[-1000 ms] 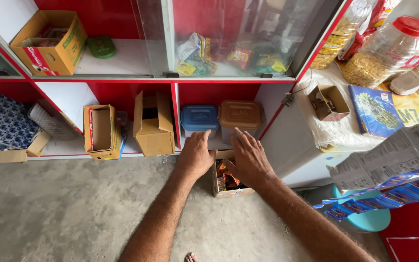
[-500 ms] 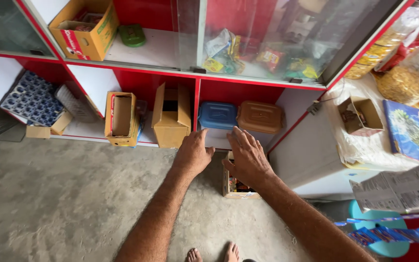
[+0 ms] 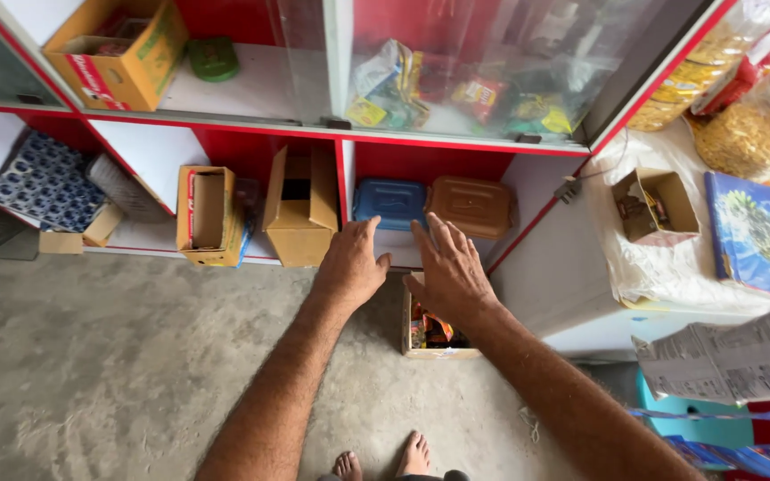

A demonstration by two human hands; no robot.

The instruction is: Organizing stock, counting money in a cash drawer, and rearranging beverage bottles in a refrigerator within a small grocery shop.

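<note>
Two bare hands over the lower shelf of a red-and-white cabinet, both palms down, fingers loosely spread, nothing gripped. Left hand with fingertips just at the front edge of the compartment holding a blue lidded container; right hand beside it, fingers pointing toward a brown lidded container in the same compartment. Blue container straight ahead of the left hand, a little beyond the fingertips; brown one ahead and slightly right of the right hand. Both containers lying with long axis side to side, across the line of reach. Whether any fingertip actually touches a lid: cannot tell.

Directly under the right hand and wrist, on the concrete floor, a small open cardboard box with coloured packets inside, partly hidden by the hand. Right hand nearer to this box than the left.

Further left on the shelf, a tall brown carton standing upright, then an open yellow box. Above, behind glass, assorted snack packets. At right, a white bench with a small open box. Bare toes at the bottom edge.
</note>
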